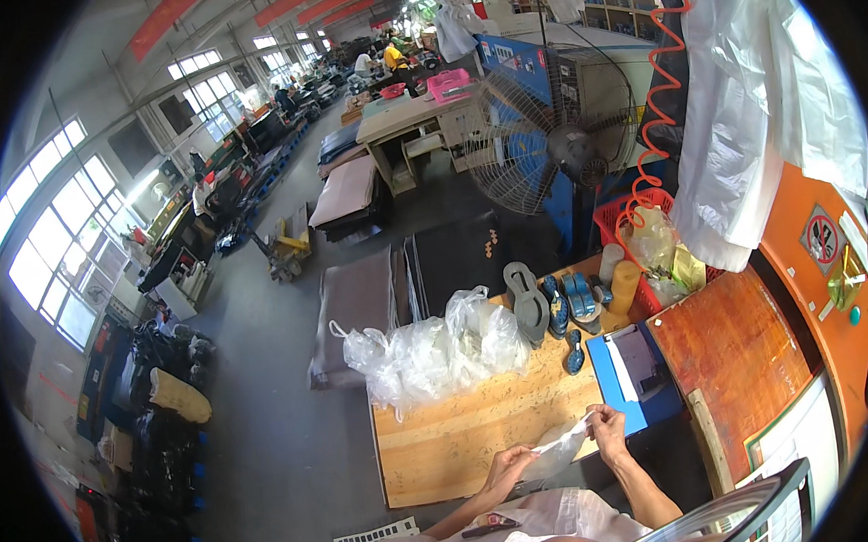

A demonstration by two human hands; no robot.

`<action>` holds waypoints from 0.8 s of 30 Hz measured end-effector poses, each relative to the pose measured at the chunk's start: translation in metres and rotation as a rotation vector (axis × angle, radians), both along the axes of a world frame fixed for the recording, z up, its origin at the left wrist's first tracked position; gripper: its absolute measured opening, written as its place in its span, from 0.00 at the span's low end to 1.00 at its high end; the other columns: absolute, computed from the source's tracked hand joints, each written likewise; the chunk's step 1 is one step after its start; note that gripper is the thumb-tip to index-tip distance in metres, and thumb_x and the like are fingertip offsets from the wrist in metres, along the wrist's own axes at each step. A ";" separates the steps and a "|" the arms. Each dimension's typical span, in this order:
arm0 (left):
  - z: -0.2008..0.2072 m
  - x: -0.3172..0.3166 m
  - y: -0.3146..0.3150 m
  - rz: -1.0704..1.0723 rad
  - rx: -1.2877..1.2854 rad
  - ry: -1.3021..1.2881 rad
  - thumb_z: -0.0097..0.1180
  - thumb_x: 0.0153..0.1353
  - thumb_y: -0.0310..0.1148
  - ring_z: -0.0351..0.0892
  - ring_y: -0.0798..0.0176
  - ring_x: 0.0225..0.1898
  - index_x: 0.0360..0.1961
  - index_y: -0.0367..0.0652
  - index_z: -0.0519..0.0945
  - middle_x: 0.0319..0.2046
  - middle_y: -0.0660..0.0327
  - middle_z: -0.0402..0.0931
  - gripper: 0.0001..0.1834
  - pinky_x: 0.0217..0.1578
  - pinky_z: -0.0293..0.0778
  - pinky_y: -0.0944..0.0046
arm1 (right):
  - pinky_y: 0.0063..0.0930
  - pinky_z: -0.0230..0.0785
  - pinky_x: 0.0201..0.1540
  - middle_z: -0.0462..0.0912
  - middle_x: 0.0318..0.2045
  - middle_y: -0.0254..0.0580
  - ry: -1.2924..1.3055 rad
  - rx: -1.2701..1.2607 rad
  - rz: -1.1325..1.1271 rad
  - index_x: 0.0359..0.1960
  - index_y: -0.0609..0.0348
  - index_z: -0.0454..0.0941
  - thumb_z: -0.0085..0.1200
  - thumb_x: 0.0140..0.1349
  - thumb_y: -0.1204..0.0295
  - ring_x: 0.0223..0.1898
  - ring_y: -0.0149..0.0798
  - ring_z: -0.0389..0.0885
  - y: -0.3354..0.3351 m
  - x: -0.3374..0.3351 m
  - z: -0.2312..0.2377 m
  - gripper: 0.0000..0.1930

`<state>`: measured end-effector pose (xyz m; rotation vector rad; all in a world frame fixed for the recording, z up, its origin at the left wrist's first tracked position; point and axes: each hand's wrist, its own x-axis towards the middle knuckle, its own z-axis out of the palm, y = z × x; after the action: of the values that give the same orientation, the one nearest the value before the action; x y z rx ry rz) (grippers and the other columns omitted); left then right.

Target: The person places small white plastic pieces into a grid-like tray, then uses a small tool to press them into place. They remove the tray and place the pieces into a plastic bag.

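Note:
A clear plastic bag (556,456) is stretched by its upper edge between my two hands, over the near edge of the wooden table (461,434). My left hand (507,468) pinches one end of that edge. The other end is gripped in my right hand (609,432), a little higher and beside the blue folder (616,389). Beyond my hands, several filled clear plastic bags (438,353) sit in a row along the far left side of the table. What is inside them cannot be made out.
Grey shoe-sole shapes (527,306), blue sole pieces (582,298) and a tan roll (625,287) stand at the table's back. A red basket (639,306) and an orange-brown board (732,335) lie to the right. A large fan (572,149) stands behind; white plastic sheets (727,113) hang at right.

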<state>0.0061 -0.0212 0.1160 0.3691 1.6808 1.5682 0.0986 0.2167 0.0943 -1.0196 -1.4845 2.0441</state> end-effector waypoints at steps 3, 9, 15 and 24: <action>-0.005 -0.002 0.005 0.043 0.005 -0.006 0.60 0.71 0.34 0.75 0.75 0.36 0.44 0.34 0.87 0.46 0.63 0.82 0.12 0.40 0.71 0.74 | 0.21 0.68 0.21 0.82 0.22 0.39 -0.008 0.099 0.134 0.36 0.68 0.82 0.57 0.65 0.79 0.17 0.28 0.76 0.005 0.005 0.003 0.04; 0.003 0.007 0.003 -0.035 0.140 0.088 0.59 0.71 0.30 0.77 0.73 0.43 0.45 0.31 0.85 0.46 0.60 0.82 0.11 0.43 0.73 0.71 | 0.22 0.70 0.21 0.82 0.22 0.38 -0.143 -0.137 -0.049 0.36 0.67 0.82 0.60 0.61 0.79 0.18 0.30 0.79 0.014 0.007 -0.019 0.04; -0.001 -0.002 0.000 -0.117 0.017 -0.008 0.67 0.65 0.36 0.77 0.57 0.60 0.74 0.38 0.59 0.59 0.51 0.75 0.41 0.59 0.74 0.55 | 0.24 0.75 0.25 0.84 0.26 0.40 0.035 -0.037 -0.008 0.41 0.67 0.82 0.51 0.72 0.74 0.21 0.30 0.82 0.023 0.017 0.005 0.09; -0.087 -0.002 0.074 -0.314 -0.283 0.788 0.69 0.54 0.49 0.72 0.36 0.63 0.67 0.32 0.66 0.62 0.35 0.70 0.46 0.61 0.70 0.45 | 0.24 0.78 0.35 0.86 0.32 0.40 0.044 -0.029 0.454 0.48 0.69 0.81 0.54 0.70 0.76 0.30 0.29 0.84 -0.045 0.013 0.054 0.10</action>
<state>0.0046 0.0523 0.0292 1.1450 2.2454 0.9740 0.1118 0.1722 0.1485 -0.6837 -1.7934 2.3774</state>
